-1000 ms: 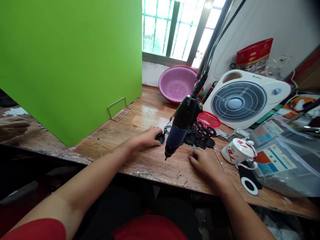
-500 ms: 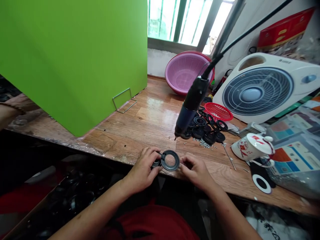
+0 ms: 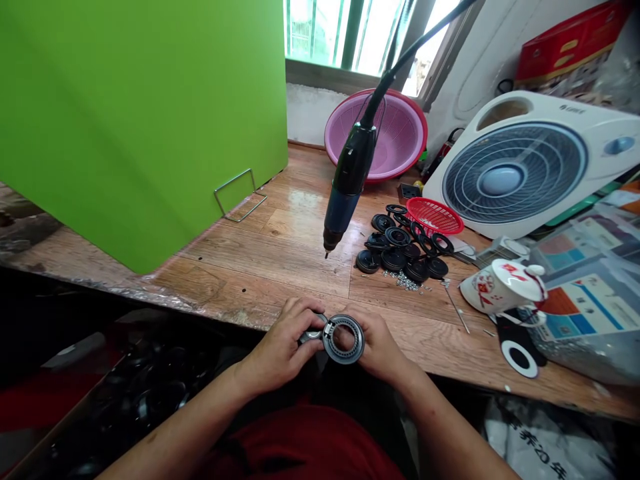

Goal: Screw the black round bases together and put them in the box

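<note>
At far left a green board (image 3: 145, 120) stands on the counter (image 3: 280, 260). At the near edge, the left hand (image 3: 280, 350) pinches a small dark part (image 3: 311, 335) against the black ring (image 3: 343, 339), and the right hand (image 3: 379, 347) grips the ring's other side, thumb across its face. The ring looks like rigid, light plastic with an open, perforated middle, so it is likely best held by the rim. Above hangs a driver (image 3: 347, 183). Further right lie more rings (image 3: 400, 250), loose screws (image 3: 407, 283), a red basket (image 3: 434, 215), a fan (image 3: 520, 173) and a teapot (image 3: 503, 288).
</note>
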`<state>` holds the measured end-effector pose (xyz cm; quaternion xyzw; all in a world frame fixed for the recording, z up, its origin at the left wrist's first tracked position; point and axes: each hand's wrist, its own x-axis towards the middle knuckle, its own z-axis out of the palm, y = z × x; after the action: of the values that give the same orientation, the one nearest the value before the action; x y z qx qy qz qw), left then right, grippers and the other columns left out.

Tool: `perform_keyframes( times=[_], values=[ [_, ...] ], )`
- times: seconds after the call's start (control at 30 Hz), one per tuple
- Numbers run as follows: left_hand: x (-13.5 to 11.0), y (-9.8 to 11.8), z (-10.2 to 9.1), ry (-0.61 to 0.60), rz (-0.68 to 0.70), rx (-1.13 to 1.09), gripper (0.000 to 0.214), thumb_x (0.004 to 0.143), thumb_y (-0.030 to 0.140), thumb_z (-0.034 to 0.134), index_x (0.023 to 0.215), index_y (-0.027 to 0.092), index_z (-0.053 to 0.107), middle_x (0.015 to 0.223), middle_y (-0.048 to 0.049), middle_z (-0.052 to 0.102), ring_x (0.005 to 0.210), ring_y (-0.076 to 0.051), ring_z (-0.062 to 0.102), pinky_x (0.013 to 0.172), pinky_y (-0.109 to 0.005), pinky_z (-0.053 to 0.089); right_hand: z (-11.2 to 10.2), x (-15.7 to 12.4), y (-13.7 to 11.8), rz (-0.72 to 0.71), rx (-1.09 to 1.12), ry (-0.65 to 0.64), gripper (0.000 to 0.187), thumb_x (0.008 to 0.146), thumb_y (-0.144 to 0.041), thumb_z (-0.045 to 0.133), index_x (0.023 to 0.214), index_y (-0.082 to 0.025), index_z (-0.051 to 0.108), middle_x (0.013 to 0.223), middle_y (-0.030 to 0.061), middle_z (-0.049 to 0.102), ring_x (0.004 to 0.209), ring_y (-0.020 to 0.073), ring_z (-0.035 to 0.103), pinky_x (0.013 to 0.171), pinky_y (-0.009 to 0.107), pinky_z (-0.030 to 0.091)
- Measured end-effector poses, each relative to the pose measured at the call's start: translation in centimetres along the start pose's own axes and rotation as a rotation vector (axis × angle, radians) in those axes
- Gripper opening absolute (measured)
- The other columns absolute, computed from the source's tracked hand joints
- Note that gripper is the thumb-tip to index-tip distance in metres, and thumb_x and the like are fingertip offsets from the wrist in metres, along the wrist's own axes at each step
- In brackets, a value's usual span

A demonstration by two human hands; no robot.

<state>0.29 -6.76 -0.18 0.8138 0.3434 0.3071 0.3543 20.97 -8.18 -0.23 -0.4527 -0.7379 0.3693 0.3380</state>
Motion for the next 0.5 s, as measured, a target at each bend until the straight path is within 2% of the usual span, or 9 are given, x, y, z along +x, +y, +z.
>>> perform_keyframes(
  times=[0.27, 0.37, 0.5],
  values=[
    [0.1, -0.3, -0.1, -0.009, 0.024, -0.028, 0.027, 0.084, 0.016, 0.055, 0.111, 0.022, 0.052, 0.114, -0.0067, 0.053, 0.109, -0.021, 0.045, 0.097, -0.038, 0.037, -0.5, 0.7, 0.1, 0.004, 0.044, -0.05, 0.016, 0.084, -0.032, 0.059, 0.081, -0.016, 0.064, 0.078, 0.0045, 0.061, 0.072, 0.016, 0.056, 0.066, 0.026, 0.043],
    [0.0, -0.4, -0.1, -0.019, 0.03, -0.04, 0.031, 0.083, 0.015, 0.056, 0.113, 0.021, 0.05, 0.115, -0.007, 0.052, 0.11, -0.022, 0.044, 0.097, -0.038, 0.037, -0.8, 1.0, 0.1, 0.023, 0.088, -0.122, 0.008, 0.081, -0.022, 0.06, 0.082, -0.017, 0.066, 0.079, 0.0035, 0.064, 0.07, 0.0147, 0.058, 0.064, 0.024, 0.044],
    [-0.1, -0.6, -0.3, -0.046, 0.022, -0.041, 0.03, 0.084, 0.017, 0.056, 0.113, 0.021, 0.05, 0.114, -0.0072, 0.051, 0.109, -0.021, 0.045, 0.097, -0.037, 0.036, -0.9, 1.1, 0.2, 0.014, 0.079, -0.14, 0.011, 0.081, -0.021, 0.059, 0.087, -0.018, 0.068, 0.079, 0.0026, 0.065, 0.071, 0.0143, 0.059, 0.064, 0.024, 0.044]
  ],
)
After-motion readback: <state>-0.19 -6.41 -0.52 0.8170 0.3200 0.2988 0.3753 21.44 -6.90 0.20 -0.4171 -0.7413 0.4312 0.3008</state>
